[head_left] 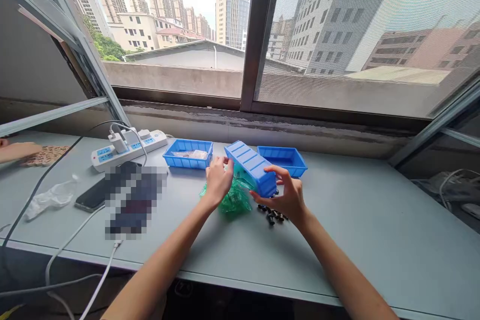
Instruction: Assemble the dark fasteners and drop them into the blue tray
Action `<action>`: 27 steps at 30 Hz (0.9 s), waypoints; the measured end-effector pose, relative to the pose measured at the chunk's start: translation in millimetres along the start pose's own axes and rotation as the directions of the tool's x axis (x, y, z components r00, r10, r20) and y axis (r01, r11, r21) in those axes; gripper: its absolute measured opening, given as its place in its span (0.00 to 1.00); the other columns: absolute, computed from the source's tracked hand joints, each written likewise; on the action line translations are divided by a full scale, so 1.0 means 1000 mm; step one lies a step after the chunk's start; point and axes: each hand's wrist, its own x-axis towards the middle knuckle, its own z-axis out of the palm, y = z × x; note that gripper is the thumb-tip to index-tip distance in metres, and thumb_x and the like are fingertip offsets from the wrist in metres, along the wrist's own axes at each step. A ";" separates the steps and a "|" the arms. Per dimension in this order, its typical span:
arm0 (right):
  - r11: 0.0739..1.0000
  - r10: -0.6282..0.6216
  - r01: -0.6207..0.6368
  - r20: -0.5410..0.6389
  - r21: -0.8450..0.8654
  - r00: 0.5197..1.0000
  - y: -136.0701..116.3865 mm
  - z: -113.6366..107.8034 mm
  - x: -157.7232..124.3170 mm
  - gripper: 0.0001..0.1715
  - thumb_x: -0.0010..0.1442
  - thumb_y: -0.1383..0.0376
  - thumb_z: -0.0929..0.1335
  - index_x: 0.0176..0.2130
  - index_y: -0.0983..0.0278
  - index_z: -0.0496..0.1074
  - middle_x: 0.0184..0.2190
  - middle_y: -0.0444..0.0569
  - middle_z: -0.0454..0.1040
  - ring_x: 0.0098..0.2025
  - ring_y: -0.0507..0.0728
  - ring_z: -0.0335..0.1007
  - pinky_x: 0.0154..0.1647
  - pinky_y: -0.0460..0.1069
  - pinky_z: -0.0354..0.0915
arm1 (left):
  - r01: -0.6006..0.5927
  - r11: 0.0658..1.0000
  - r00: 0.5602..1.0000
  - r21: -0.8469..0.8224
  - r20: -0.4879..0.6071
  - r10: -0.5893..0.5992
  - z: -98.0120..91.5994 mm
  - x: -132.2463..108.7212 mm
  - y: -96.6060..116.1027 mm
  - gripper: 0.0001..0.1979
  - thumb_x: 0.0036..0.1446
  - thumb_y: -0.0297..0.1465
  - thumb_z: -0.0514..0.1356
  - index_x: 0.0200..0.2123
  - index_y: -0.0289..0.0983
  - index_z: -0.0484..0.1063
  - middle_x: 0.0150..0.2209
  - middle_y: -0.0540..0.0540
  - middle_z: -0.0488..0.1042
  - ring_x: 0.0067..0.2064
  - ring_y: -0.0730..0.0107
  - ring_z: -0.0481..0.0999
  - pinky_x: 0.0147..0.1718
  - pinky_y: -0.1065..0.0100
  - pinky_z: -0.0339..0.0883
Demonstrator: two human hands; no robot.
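Note:
My right hand (pixel 288 195) grips the right end of a blue plastic bin (pixel 250 162), which is tilted with its ribbed underside towards me. Beneath the bin's left side lies a crumpled green plastic bag (pixel 234 200). My left hand (pixel 219 180) is closed at the bag's upper left edge, close to the bin's far end; the fingertips are partly hidden. Small black and brass-coloured parts (pixel 272 216) lie loose on the table under my right hand. The inside of the tilted bin is hidden.
Behind are a blue bin with small plastic packets (pixel 189 154) and another blue bin (pixel 283 160). A power strip (pixel 129 150), a black phone (pixel 93 195), cables and a clear plastic bag (pixel 52 197) lie left. Another person's hand (pixel 18 151) rests at far left.

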 end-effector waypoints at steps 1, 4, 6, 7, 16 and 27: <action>0.999 -0.033 0.033 0.000 0.004 0.999 0.000 0.000 0.000 0.28 0.48 0.47 0.70 0.43 0.58 0.63 0.32 0.50 0.78 0.29 0.59 0.77 0.23 0.49 0.70 | 0.004 1.000 1.000 -0.005 -0.006 -0.004 0.000 0.000 0.000 0.10 0.59 0.32 0.52 0.28 0.39 0.69 0.35 0.46 0.74 0.39 0.61 0.74 0.42 0.60 0.63; 0.998 -0.064 0.064 0.013 0.005 0.998 0.001 0.001 -0.001 0.30 0.49 0.45 0.70 0.44 0.58 0.63 0.33 0.51 0.79 0.31 0.60 0.77 0.24 0.49 0.71 | 0.019 1.000 1.000 -0.018 -0.011 -0.019 -0.001 0.001 -0.001 0.09 0.59 0.33 0.52 0.28 0.39 0.68 0.36 0.45 0.73 0.39 0.61 0.74 0.41 0.59 0.64; 1.000 -0.022 0.022 0.039 -0.003 0.999 0.002 0.001 -0.002 0.30 0.48 0.45 0.70 0.43 0.58 0.63 0.33 0.51 0.78 0.31 0.60 0.77 0.25 0.50 0.71 | 0.027 0.999 1.000 -0.028 -0.006 -0.027 -0.001 0.002 -0.003 0.07 0.57 0.33 0.54 0.29 0.38 0.66 0.36 0.45 0.73 0.39 0.60 0.74 0.40 0.59 0.64; 1.000 -0.007 0.007 0.045 -0.004 0.999 0.002 0.002 -0.002 0.29 0.48 0.45 0.70 0.43 0.58 0.63 0.33 0.50 0.78 0.31 0.61 0.77 0.26 0.51 0.72 | 0.031 0.999 1.000 -0.030 -0.005 -0.031 -0.001 0.003 -0.004 0.06 0.56 0.34 0.55 0.29 0.38 0.65 0.36 0.44 0.73 0.39 0.59 0.74 0.40 0.59 0.65; 0.999 -0.018 0.024 -0.152 0.043 0.988 -0.004 0.001 0.001 0.25 0.52 0.53 0.70 0.45 0.57 0.59 0.35 0.49 0.76 0.29 0.58 0.77 0.23 0.50 0.72 | 0.053 0.986 0.991 -0.160 0.132 -0.032 0.000 0.003 -0.005 0.19 0.52 0.36 0.62 0.46 0.37 0.63 0.37 0.45 0.75 0.40 0.62 0.76 0.41 0.62 0.66; 0.823 0.500 -0.386 -0.210 0.418 0.840 0.001 0.001 0.015 0.29 0.47 0.57 0.72 0.45 0.58 0.58 0.30 0.43 0.71 0.26 0.54 0.72 0.18 0.45 0.67 | -0.219 0.910 0.925 0.351 0.370 0.080 -0.005 -0.005 0.002 0.13 0.61 0.38 0.54 0.35 0.37 0.74 0.42 0.41 0.75 0.51 0.54 0.70 0.50 0.55 0.58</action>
